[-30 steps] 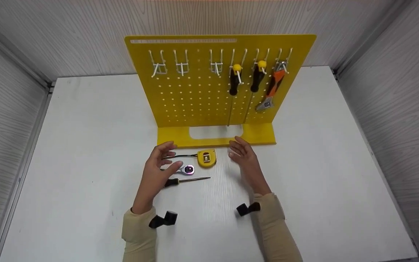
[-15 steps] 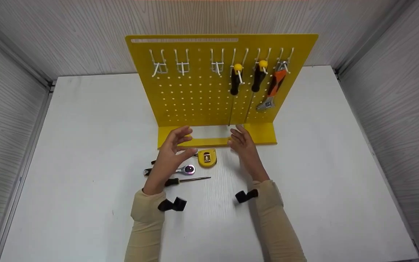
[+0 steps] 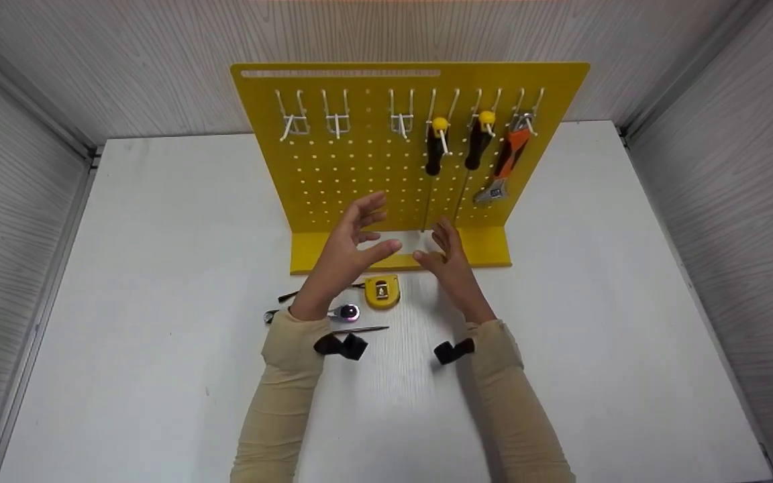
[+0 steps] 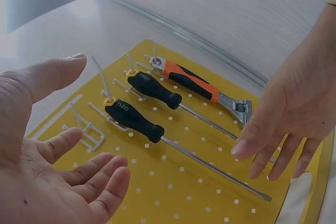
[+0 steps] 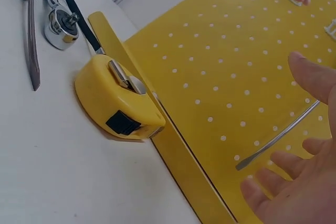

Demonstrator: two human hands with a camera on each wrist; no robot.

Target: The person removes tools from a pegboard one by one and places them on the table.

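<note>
My left hand (image 3: 349, 251) is held up before the yellow pegboard (image 3: 346, 171), fingers loosely bent and thumb apart, holding nothing. To its right my right hand (image 3: 455, 272) hovers by the board's base, also holding nothing. Two black-handled screwdrivers, the left one (image 3: 434, 157) and the right one (image 3: 476, 149), hang from hooks. Beside them hangs an orange and black adjustable wrench (image 3: 511, 154). On the table below lie a yellow tape measure (image 5: 115, 98), a ratchet wrench (image 5: 62, 27) and another screwdriver (image 5: 32, 40). My left forearm partly hides these last two in the head view.
Three bare white hooks, the leftmost one (image 3: 292, 125) among them, stick out from the board's upper left. The tape measure's black strap (image 5: 83, 23) trails leftward. A white table (image 3: 158, 268) stretches around the board, with pale panels (image 3: 729, 168) at the sides and back.
My left hand has moved up and right, from over the tools on the table to before the pegboard. My right hand has shifted slightly forward. The hung tools stay put.
</note>
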